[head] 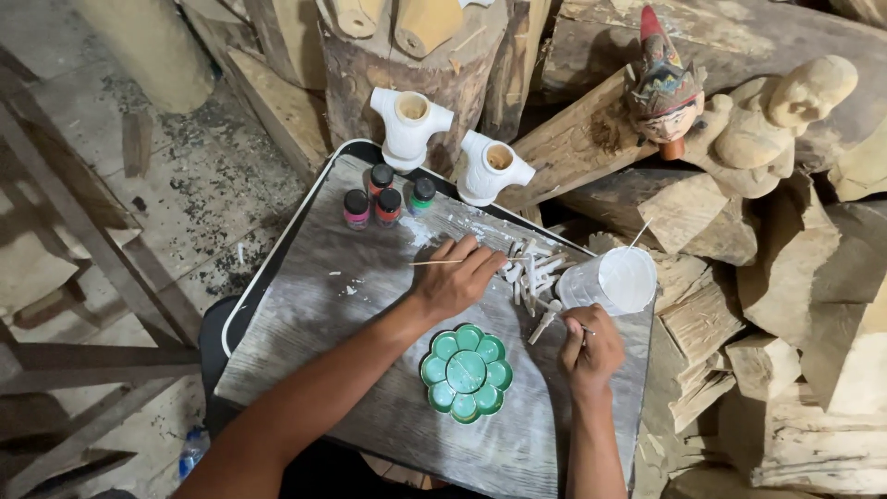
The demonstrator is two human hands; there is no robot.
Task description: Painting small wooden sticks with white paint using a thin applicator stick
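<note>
My left hand point(455, 280) rests on the grey tray table point(323, 305) and pinches a thin wooden stick point(434, 262) that points left. Its fingertips touch a pile of small white-painted wooden pieces point(534, 273). My right hand point(591, 349) is closed around a small white piece point(545, 323) with a thin tool, just below a cup of white paint point(617, 280) with a stick in it. A green flower-shaped palette point(467, 372) lies between my forearms.
Several small paint bottles point(386, 196) stand at the tray's far end. Two white-painted wooden torsos point(408, 125) point(491, 166) stand behind them against a log. A painted puppet head point(663, 88) and an unpainted carved figure point(776, 120) lie on wood blocks at right.
</note>
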